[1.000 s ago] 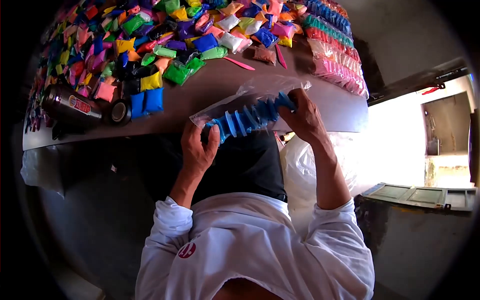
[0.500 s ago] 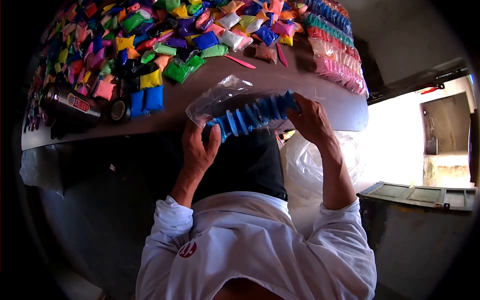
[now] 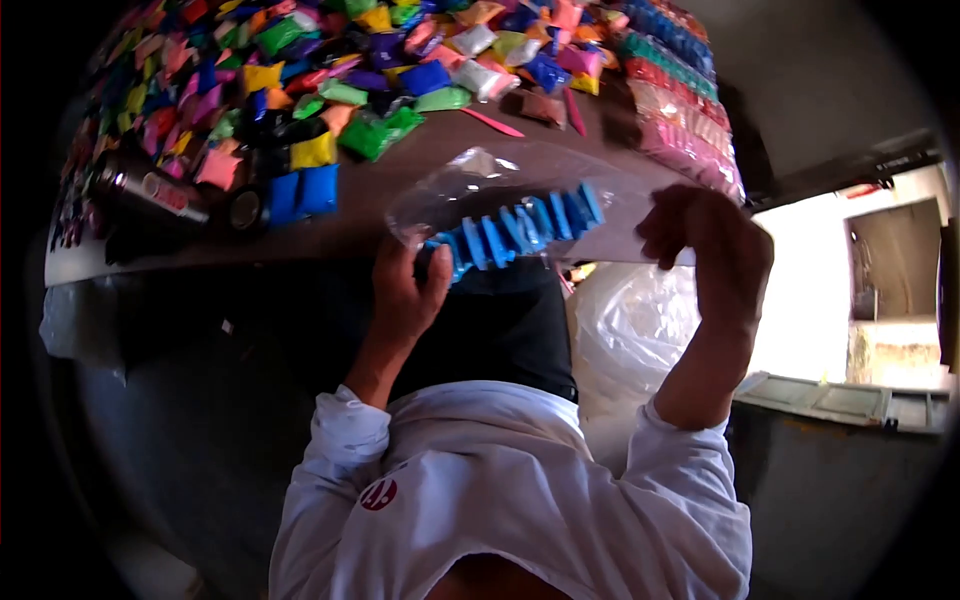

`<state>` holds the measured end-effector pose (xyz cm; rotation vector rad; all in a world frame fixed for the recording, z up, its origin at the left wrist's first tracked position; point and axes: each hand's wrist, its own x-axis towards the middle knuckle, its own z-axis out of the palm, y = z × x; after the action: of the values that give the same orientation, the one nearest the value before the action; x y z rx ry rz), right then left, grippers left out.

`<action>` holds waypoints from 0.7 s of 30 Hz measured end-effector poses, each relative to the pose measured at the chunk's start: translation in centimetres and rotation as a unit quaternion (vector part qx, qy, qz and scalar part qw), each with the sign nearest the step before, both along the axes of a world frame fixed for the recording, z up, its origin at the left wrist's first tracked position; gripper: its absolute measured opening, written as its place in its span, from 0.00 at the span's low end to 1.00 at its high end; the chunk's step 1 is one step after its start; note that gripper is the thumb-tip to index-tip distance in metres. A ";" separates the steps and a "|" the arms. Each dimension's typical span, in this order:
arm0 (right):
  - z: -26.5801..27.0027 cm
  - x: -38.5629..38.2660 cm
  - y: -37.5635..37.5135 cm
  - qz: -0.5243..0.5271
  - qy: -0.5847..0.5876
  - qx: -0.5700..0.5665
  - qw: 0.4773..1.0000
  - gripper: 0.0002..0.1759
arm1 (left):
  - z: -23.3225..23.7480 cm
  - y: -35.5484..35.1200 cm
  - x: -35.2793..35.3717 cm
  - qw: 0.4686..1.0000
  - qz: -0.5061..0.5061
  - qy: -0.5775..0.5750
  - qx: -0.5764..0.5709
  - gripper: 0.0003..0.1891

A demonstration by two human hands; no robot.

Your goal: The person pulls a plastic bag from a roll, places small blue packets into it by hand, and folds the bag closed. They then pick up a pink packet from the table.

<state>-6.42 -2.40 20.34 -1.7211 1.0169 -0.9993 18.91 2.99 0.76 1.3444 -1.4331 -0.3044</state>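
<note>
A row of blue packets [image 3: 525,228] lies inside a clear plastic bag [image 3: 430,195] at the table's near edge. My left hand [image 3: 410,285] grips the left end of the bag and the packets, thumb on the near side. The packets stand side by side, tilted, and the bag's loose film spreads beyond them. To the right of the bag, my right hand [image 3: 705,240] is raised and apart from it. Its fingers point left, slightly bent and apart, somewhat dark and blurred, with nothing visible in them.
Many colourful packets [image 3: 310,150] cover the far left and middle of the table [image 3: 350,225]. Sorted rows of packets [image 3: 690,145] line its right edge. A dark flask [image 3: 150,190] lies at left, near a round dark lid [image 3: 248,210]. A pink stick [image 3: 492,122] and a large clear bag [image 3: 635,320] are nearby.
My right hand has let go of the right end of the blue row and moved right. My left hand keeps its hold; the packets' right end now fans out upright.
</note>
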 end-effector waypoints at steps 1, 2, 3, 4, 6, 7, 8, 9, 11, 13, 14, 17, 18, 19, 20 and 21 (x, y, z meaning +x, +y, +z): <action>-1.5 1.3 0.6 0.094 -0.103 0.005 0.990 0.14 | -0.2 0.1 0.0 1.000 0.000 0.010 0.011 0.14; -2.1 2.9 1.7 0.117 -0.093 0.073 0.986 0.10 | -0.2 0.1 0.0 1.000 -0.003 0.015 0.008 0.14; -1.9 4.7 1.9 0.188 0.000 0.085 0.978 0.11 | 0.1 0.1 0.0 1.000 -0.002 0.011 -0.008 0.14; -3.9 7.2 2.4 0.200 0.057 -0.032 0.978 0.13 | 0.1 0.1 0.0 0.999 0.007 -0.007 -0.034 0.14; -5.2 12.0 2.1 0.273 0.092 -0.163 0.944 0.10 | -2.5 0.5 0.4 0.984 -0.080 0.145 0.058 0.21; -6.4 14.1 2.1 0.262 0.087 -0.191 0.942 0.10 | -5.4 1.0 -0.3 0.956 -0.128 0.252 0.085 0.19; -7.7 16.0 1.9 0.250 0.084 -0.219 0.939 0.10 | -7.0 1.1 -1.1 0.911 -0.176 0.357 0.108 0.16; -9.0 17.9 1.4 0.254 0.078 -0.222 0.938 0.10 | -6.7 0.6 -1.2 0.914 -0.171 0.353 0.106 0.16; -11.2 21.0 0.4 0.207 0.194 -0.271 0.920 0.11 | -6.1 0.1 -1.2 0.896 0.035 -0.352 0.271 0.26; -12.0 22.9 -0.6 0.199 0.238 -0.294 0.904 0.13 | -7.6 0.9 -0.2 0.943 0.005 -0.283 0.173 0.25; -12.3 23.8 -0.9 0.189 0.284 -0.314 0.886 0.14 | -8.4 1.2 0.3 0.975 -0.029 -0.209 0.073 0.24; -13.1 25.6 -0.7 0.170 0.338 -0.312 0.872 0.19 | -3.1 0.6 -0.5 0.967 0.076 -0.241 -0.043 0.23; -13.9 26.1 -0.7 0.170 0.338 -0.311 0.872 0.19 | -3.9 0.7 -0.5 0.967 0.075 -0.241 -0.043 0.23; -14.8 26.5 -0.7 0.152 0.364 -0.315 0.864 0.23 | -5.2 0.7 -0.5 0.970 0.056 -0.235 -0.030 0.28; -15.6 26.9 -0.8 0.132 0.390 -0.318 0.854 0.28 | -6.6 0.7 -0.6 0.973 0.035 -0.228 -0.018 0.33; -16.1 27.3 -0.8 0.127 0.393 -0.316 0.854 0.28 | -7.4 0.7 -0.5 0.974 0.030 -0.226 -0.020 0.33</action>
<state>20.93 -3.24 4.27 -2.8694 0.9358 -0.4405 18.42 3.65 -6.68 1.4806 -1.7556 0.0789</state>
